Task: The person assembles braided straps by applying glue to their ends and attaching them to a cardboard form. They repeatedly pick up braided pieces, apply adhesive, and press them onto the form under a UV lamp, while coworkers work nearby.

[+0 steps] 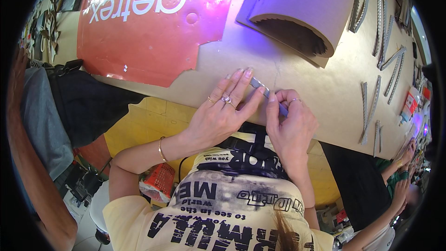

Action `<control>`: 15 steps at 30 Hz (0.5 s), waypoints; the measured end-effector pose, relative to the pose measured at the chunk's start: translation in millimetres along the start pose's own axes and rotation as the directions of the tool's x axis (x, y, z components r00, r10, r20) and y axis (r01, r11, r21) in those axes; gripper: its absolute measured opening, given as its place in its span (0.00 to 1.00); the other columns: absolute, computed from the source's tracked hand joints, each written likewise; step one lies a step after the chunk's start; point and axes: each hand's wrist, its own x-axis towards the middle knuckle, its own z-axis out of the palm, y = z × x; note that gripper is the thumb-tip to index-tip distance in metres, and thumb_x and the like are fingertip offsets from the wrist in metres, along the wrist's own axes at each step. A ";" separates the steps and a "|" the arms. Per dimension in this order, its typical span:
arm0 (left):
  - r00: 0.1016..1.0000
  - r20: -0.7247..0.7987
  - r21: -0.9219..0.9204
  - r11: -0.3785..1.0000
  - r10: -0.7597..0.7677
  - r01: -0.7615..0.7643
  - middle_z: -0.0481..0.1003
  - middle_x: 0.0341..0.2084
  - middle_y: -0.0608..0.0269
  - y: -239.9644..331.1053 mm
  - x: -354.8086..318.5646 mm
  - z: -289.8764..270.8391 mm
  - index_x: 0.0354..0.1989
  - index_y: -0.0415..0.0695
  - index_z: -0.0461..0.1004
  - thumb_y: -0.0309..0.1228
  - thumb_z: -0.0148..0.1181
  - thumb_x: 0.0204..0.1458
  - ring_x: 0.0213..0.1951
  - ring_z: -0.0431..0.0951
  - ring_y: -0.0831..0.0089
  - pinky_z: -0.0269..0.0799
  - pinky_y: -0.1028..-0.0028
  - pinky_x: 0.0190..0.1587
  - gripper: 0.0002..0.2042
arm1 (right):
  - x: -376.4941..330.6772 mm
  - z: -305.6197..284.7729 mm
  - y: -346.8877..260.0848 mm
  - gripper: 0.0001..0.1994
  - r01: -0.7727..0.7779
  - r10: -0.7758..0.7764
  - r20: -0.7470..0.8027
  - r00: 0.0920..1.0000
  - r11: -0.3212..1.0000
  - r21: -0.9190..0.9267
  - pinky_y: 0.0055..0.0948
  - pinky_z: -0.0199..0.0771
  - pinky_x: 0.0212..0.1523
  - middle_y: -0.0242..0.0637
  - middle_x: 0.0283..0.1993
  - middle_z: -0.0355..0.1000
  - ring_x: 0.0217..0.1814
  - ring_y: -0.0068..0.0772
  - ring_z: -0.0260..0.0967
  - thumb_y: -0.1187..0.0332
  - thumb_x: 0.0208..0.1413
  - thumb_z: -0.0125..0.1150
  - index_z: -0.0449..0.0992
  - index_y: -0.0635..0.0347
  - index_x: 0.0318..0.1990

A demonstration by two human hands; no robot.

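Near the table's front edge, both hands meet at a narrow grey strip (260, 86). My left hand (216, 111) lies with its fingers stretched forward; the fingertips and thumb press on the strip's far end. Its near end, which looks bluish, is pinched between the thumb and bent fingers of my right hand (293, 123). Part of the strip is hidden under the fingers. To the right lie several similar thin grey strips (364, 111) with a braided look, some folded or in pairs.
A torn red sheet (153, 46) covers the table's left side. At the back, a brown board (306, 0) curls over in an arch. A red-and-white bottle (409, 104) is at the right edge. Other people's arms (32, 158) show at both sides.
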 end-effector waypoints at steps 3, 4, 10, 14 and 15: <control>1.000 0.003 0.001 1.000 0.004 -0.004 0.61 0.64 0.37 0.9 0.4 -0.3 0.60 0.47 0.69 0.31 0.50 0.55 0.66 0.63 0.53 0.54 0.59 0.69 0.22 | -6.9 -5.5 1.3 0.09 0.011 -0.011 0.000 1.000 0.998 -0.068 0.37 0.63 0.29 0.35 0.22 0.72 0.22 0.39 0.70 0.63 0.58 0.62 0.75 0.56 0.30; 1.000 0.005 0.011 1.000 0.009 -0.009 0.61 0.63 0.36 1.0 0.4 -0.3 0.60 0.47 0.69 0.31 0.50 0.55 0.66 0.64 0.53 0.55 0.60 0.69 0.22 | -9.5 -9.1 2.7 0.09 -0.044 0.045 0.017 0.999 0.998 -0.046 0.36 0.62 0.30 0.34 0.22 0.72 0.23 0.39 0.69 0.62 0.58 0.62 0.75 0.56 0.30; 0.999 -0.011 0.083 0.996 0.038 -0.037 0.63 0.62 0.33 0.7 1.7 -0.1 0.61 0.47 0.69 0.29 0.51 0.55 0.63 0.67 0.53 0.56 0.61 0.69 0.22 | -18.8 -27.3 14.8 0.11 -0.181 0.181 0.084 0.980 0.984 -0.005 0.34 0.58 0.31 0.33 0.21 0.70 0.23 0.36 0.67 0.61 0.60 0.61 0.75 0.56 0.30; 0.999 -0.002 0.097 0.995 0.037 -0.037 0.63 0.62 0.33 1.0 2.5 -1.1 0.61 0.49 0.69 0.28 0.51 0.55 0.63 0.68 0.54 0.56 0.61 0.69 0.22 | -18.0 -27.3 16.3 0.11 -0.193 0.193 0.105 0.976 0.981 -0.013 0.33 0.57 0.32 0.32 0.21 0.70 0.24 0.35 0.67 0.61 0.60 0.61 0.75 0.56 0.30; 0.999 0.000 0.100 0.994 0.041 -0.040 0.63 0.62 0.34 0.9 2.8 -1.2 0.61 0.49 0.69 0.28 0.51 0.55 0.62 0.68 0.54 0.55 0.61 0.69 0.22 | -17.9 -27.6 16.1 0.11 -0.207 0.207 0.121 0.971 0.978 -0.010 0.33 0.57 0.32 0.32 0.21 0.70 0.24 0.34 0.68 0.61 0.60 0.61 0.75 0.55 0.30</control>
